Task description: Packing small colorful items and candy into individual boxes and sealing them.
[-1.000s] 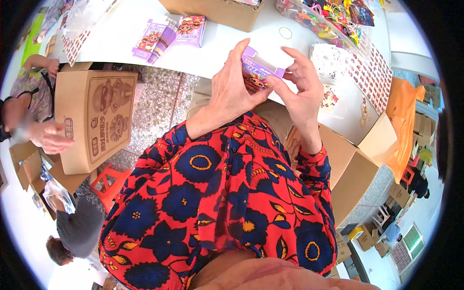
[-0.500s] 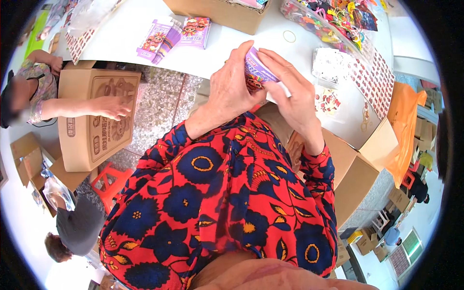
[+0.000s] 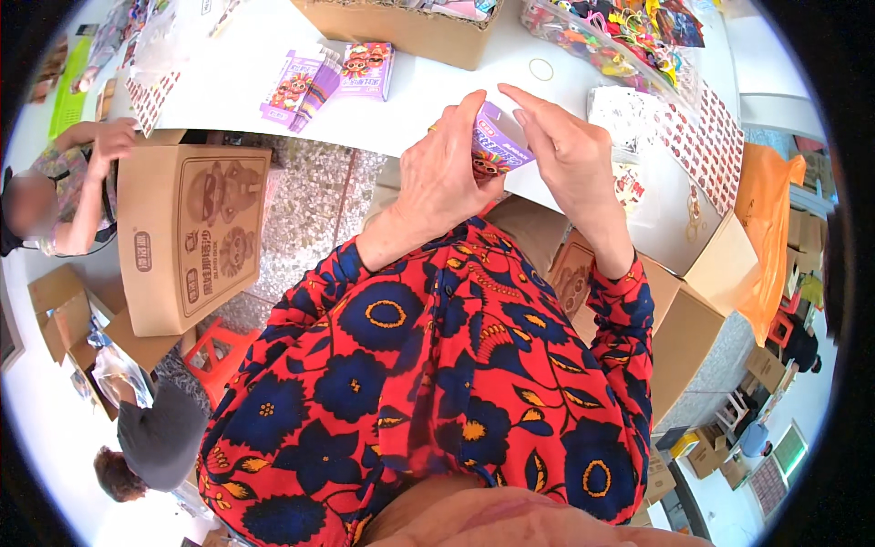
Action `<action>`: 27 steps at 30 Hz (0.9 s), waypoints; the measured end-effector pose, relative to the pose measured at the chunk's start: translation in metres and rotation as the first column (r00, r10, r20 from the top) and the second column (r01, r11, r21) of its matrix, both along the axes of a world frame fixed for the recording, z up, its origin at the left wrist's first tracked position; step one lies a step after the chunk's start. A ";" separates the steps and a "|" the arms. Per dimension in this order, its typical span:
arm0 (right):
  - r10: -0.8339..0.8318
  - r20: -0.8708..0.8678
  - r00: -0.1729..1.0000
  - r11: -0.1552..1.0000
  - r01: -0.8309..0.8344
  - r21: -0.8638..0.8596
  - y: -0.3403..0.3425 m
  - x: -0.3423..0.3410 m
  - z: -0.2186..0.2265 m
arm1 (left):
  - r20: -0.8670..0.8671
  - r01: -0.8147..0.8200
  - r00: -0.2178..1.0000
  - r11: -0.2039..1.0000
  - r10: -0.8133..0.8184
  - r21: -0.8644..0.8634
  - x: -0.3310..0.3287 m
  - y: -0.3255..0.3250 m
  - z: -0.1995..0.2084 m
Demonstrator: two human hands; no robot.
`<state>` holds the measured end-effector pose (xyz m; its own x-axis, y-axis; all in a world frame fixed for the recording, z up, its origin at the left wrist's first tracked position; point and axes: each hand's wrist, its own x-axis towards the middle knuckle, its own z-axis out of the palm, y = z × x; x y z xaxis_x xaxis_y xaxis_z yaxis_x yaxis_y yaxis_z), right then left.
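Note:
My left hand (image 3: 442,169) is closed around a small purple printed carton (image 3: 497,146), which it holds tilted above the table's near edge. A cartoon figure shows on the carton's lower part, and its upper end looks open. Just right of the carton is my right hand (image 3: 570,150), its fingers stretched out and apart with nothing seen between them. Whether a fingertip touches the carton's edge I cannot tell. On the white table (image 3: 419,100), beyond my left hand, lie a fanned stack of flat purple cartons (image 3: 301,87) and another purple carton (image 3: 367,70).
A cardboard box (image 3: 401,32) and a clear bin of colourful trinkets (image 3: 620,46) stand at the back. Sticker sheets (image 3: 711,150) and a rubber band (image 3: 541,69) lie rightward. An open carton (image 3: 656,301) stands by my right arm. At left, a co-worker (image 3: 77,191) sits beside a large box (image 3: 200,232).
My right hand has moved off the small carton, its fingers now spread beside it. My left hand keeps its hold. The co-worker's hand has drawn back from the large box.

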<state>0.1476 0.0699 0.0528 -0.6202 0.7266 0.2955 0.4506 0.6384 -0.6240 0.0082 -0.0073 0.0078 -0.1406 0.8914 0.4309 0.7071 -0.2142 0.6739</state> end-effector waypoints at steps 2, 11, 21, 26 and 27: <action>0.008 -0.020 1.000 0.988 -0.005 0.153 0.003 -0.003 -0.009 | 0.002 -0.006 1.000 1.000 0.006 -0.017 0.000 0.001 0.002; 0.012 -0.271 0.962 0.805 -0.170 -0.568 0.011 0.007 0.006 | -0.028 -0.002 1.000 0.999 0.002 -0.032 -0.006 0.002 0.000; 0.026 -0.399 0.917 0.590 -0.336 -0.734 0.021 0.011 -0.010 | -0.057 0.010 0.998 0.999 -0.012 -0.034 -0.007 -0.001 0.000; 0.045 -0.353 0.935 0.712 -0.277 -0.645 0.015 0.009 -0.010 | -0.063 0.003 0.998 0.999 -0.006 -0.046 -0.007 -0.002 0.002; 0.039 -0.317 0.948 0.747 -0.239 -0.621 0.014 0.008 -0.008 | -0.066 -0.001 0.998 0.999 -0.002 -0.040 -0.007 -0.002 0.001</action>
